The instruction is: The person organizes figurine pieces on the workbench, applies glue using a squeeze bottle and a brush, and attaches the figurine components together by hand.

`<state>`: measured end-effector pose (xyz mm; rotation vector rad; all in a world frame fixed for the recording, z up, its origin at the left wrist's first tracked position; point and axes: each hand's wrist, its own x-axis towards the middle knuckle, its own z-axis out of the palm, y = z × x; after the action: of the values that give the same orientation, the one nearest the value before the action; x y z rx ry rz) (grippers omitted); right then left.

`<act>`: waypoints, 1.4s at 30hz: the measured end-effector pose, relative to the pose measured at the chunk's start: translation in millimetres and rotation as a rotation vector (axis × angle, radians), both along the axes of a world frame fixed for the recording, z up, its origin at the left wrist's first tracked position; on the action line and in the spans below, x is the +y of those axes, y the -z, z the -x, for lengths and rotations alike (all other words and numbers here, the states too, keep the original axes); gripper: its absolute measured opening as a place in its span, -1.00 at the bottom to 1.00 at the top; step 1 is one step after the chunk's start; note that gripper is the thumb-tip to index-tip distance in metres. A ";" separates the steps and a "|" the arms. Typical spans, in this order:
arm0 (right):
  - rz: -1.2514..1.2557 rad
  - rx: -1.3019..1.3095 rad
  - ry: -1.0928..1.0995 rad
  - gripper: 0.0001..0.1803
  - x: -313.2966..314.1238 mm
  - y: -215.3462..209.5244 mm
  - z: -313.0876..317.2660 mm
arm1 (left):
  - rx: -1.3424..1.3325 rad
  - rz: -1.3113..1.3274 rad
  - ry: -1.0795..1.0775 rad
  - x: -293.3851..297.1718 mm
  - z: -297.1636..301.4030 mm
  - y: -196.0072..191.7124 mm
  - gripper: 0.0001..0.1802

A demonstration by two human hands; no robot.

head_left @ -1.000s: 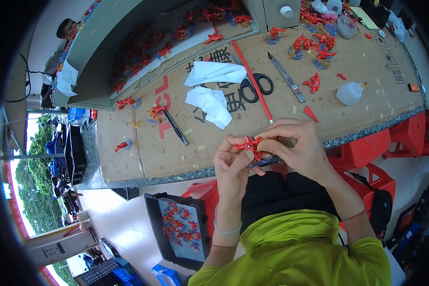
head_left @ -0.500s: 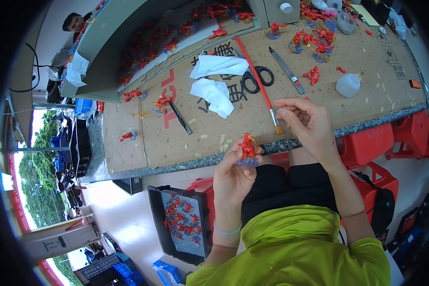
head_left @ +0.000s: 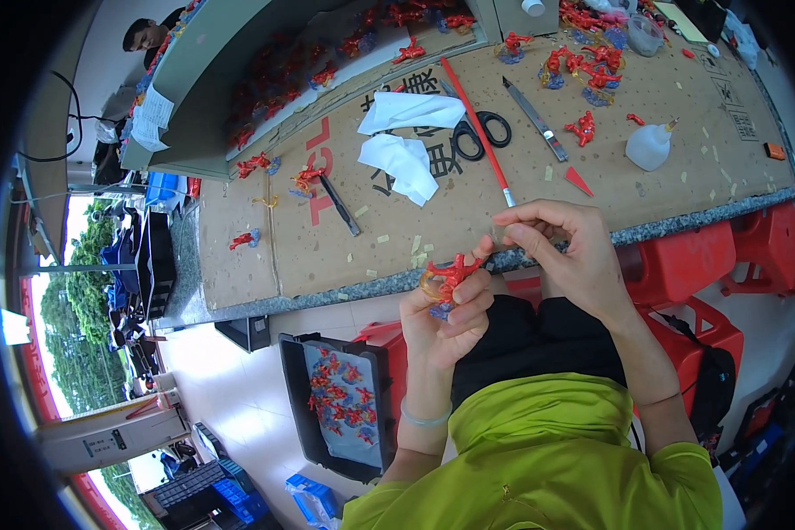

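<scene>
Left hand [head_left: 446, 314] clamped on a small red branched figure [head_left: 451, 272] just off the workbench edge [head_left: 397, 284], right hand [head_left: 564, 252] just beside, fingers curled loosely together and empty, red-handled brush [head_left: 477, 131], scissors [head_left: 479, 137] and white cloths [head_left: 406, 141] beyond.

I see my left hand [head_left: 442, 318] pinching a small red coral-shaped figure [head_left: 453, 270] that looks like glossy moulded plastic. The worktop is covered by a sheet of matt brown cardboard [head_left: 680, 150], rough and scored, over a speckled grey stone-like edge [head_left: 362, 287]. Near its far edge lie crumpled white paper sheets [head_left: 406, 132], soft and dull. By the right corner stands a translucent white plastic bottle [head_left: 649, 146], smooth. My shirt [head_left: 548, 459] is matt yellow-green cloth.
</scene>
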<state>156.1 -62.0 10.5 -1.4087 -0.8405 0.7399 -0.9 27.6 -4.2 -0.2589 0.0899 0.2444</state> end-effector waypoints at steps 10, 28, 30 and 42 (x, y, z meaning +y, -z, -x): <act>-0.034 -0.105 0.136 -0.83 18.9 -19.5 2.0 | -0.093 -0.115 0.055 0.9 -1.3 4.5 -0.41; 0.017 0.306 -0.208 -0.85 -11.6 1.8 11.0 | 0.516 -0.969 -0.183 -10.2 -2.3 -3.5 -0.51; 0.014 0.154 -0.163 -0.84 -13.2 -4.9 8.8 | 0.695 -1.197 -0.404 -8.2 -2.8 -8.4 -0.53; 0.068 0.156 -0.201 -0.85 -18.9 -10.4 6.3 | 0.984 -1.771 -0.316 -9.2 -10.3 -27.3 -0.83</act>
<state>149.7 -80.9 20.9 -1.3193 -0.8487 1.0275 9.4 18.4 23.1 1.6498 0.7502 0.6530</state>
